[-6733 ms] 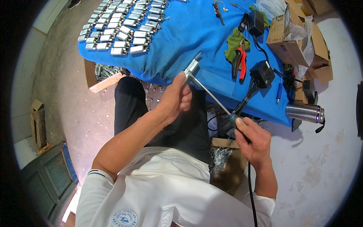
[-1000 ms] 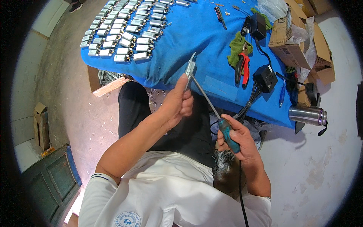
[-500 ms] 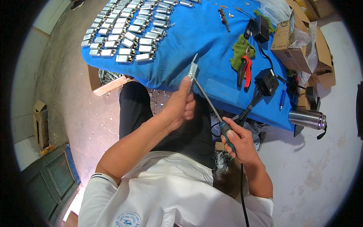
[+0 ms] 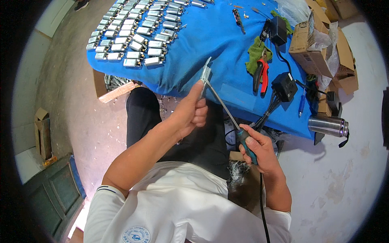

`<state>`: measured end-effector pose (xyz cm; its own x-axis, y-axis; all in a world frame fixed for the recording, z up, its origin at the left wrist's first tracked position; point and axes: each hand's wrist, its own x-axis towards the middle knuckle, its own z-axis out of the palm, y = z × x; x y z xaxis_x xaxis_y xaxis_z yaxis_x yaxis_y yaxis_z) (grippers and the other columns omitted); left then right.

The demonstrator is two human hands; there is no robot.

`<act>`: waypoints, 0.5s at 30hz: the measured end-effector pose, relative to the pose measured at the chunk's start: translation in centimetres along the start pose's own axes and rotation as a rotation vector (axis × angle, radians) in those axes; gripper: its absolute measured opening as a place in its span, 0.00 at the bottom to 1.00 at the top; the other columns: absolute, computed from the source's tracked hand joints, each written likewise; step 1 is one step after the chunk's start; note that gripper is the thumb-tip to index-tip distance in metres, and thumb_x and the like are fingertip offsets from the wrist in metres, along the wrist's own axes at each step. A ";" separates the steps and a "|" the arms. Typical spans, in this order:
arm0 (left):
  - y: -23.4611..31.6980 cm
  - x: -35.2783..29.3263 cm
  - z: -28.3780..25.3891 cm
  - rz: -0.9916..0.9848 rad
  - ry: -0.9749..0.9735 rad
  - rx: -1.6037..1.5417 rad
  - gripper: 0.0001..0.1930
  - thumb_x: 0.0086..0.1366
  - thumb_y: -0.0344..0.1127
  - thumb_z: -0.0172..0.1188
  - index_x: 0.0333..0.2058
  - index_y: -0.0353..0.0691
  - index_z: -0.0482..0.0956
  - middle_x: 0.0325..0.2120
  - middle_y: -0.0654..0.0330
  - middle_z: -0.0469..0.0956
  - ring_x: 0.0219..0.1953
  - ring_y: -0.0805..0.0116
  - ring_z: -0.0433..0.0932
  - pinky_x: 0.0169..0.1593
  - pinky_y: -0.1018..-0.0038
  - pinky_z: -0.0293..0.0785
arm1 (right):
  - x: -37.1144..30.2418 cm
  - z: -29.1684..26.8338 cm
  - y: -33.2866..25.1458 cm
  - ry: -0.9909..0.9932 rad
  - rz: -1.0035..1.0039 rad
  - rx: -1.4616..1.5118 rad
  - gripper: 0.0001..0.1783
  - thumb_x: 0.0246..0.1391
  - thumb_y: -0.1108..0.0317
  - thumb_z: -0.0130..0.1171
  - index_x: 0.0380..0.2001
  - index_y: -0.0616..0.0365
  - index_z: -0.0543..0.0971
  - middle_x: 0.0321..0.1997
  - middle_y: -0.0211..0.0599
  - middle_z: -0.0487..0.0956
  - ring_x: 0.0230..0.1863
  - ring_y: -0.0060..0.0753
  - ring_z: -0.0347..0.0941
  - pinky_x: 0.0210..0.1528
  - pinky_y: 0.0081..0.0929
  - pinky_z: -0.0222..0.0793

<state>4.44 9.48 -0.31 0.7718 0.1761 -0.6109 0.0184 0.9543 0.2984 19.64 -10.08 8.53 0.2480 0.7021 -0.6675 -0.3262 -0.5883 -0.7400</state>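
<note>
Two hands work close together above the person's lap. The left hand (image 4: 190, 113) is closed around a small flat metal piece (image 4: 205, 75), thumb pressed up along it, holding it upright just over the near edge of the blue surface (image 4: 210, 36). The right hand (image 4: 259, 148), lower and to the right, grips the teal handle of a soldering iron (image 4: 227, 109), whose long thin shaft slants up to touch the metal piece. Beyond the left hand lie rows of similar silver pieces (image 4: 133, 32). Past the right hand sit red-handled pliers (image 4: 261, 75), a black adapter (image 4: 285, 86) and a steel flask (image 4: 327, 125).
</note>
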 end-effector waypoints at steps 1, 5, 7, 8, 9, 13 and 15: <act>0.2 -0.1 -0.1 -0.006 -0.003 -0.006 0.31 0.62 0.69 0.49 0.13 0.54 0.52 0.09 0.73 0.49 0.11 0.79 0.46 0.19 0.79 0.47 | 0.1 -0.1 0.1 -0.012 -0.001 0.050 0.25 0.62 0.63 0.51 0.62 0.57 0.67 0.28 0.34 0.75 0.22 0.19 0.68 0.25 0.15 0.65; 0.5 -0.3 -0.1 0.002 -0.008 0.005 0.31 0.63 0.66 0.49 0.13 0.53 0.52 0.09 0.73 0.50 0.11 0.78 0.47 0.19 0.78 0.48 | 0.7 -0.3 1.3 -0.021 -0.022 0.162 0.26 0.63 0.62 0.51 0.62 0.60 0.65 0.28 0.38 0.77 0.20 0.20 0.70 0.22 0.17 0.67; 0.6 -0.3 -0.1 0.006 -0.020 -0.009 0.30 0.63 0.65 0.48 0.12 0.53 0.52 0.09 0.72 0.51 0.11 0.78 0.48 0.20 0.78 0.49 | 1.0 -0.8 1.4 -0.044 -0.010 0.149 0.26 0.62 0.62 0.52 0.62 0.59 0.66 0.29 0.37 0.77 0.23 0.20 0.71 0.23 0.16 0.67; 0.6 -0.3 -0.2 -0.002 -0.032 -0.032 0.30 0.63 0.65 0.48 0.12 0.53 0.53 0.09 0.72 0.51 0.11 0.77 0.49 0.20 0.78 0.50 | 1.1 -1.0 1.3 -0.056 -0.005 0.142 0.26 0.62 0.62 0.52 0.62 0.58 0.67 0.30 0.37 0.78 0.24 0.19 0.71 0.24 0.15 0.66; 0.6 -0.2 -0.3 -0.011 -0.045 -0.054 0.30 0.63 0.65 0.47 0.12 0.52 0.53 0.09 0.72 0.52 0.11 0.77 0.50 0.20 0.78 0.51 | 1.1 -1.2 1.2 -0.050 -0.007 0.114 0.26 0.62 0.61 0.52 0.62 0.58 0.67 0.31 0.37 0.78 0.24 0.19 0.71 0.24 0.16 0.66; 0.6 -0.3 0.0 -0.018 -0.041 -0.100 0.29 0.63 0.65 0.46 0.13 0.51 0.56 0.10 0.70 0.54 0.12 0.76 0.51 0.21 0.77 0.52 | 1.3 -1.0 0.6 -0.029 -0.055 -0.013 0.26 0.62 0.60 0.53 0.61 0.59 0.68 0.34 0.36 0.78 0.25 0.19 0.71 0.23 0.16 0.66; 0.6 -0.3 0.2 -0.030 -0.044 -0.144 0.29 0.63 0.65 0.46 0.13 0.50 0.56 0.11 0.70 0.55 0.12 0.76 0.51 0.21 0.78 0.52 | 1.2 -0.9 0.2 -0.015 -0.086 -0.082 0.26 0.62 0.60 0.54 0.60 0.59 0.69 0.35 0.35 0.78 0.25 0.18 0.71 0.23 0.16 0.66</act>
<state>4.35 9.91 0.22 0.7994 0.1390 -0.5845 -0.0468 0.9843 0.1701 20.64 -9.75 7.50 0.2582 0.7570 -0.6003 -0.2281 -0.5560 -0.7993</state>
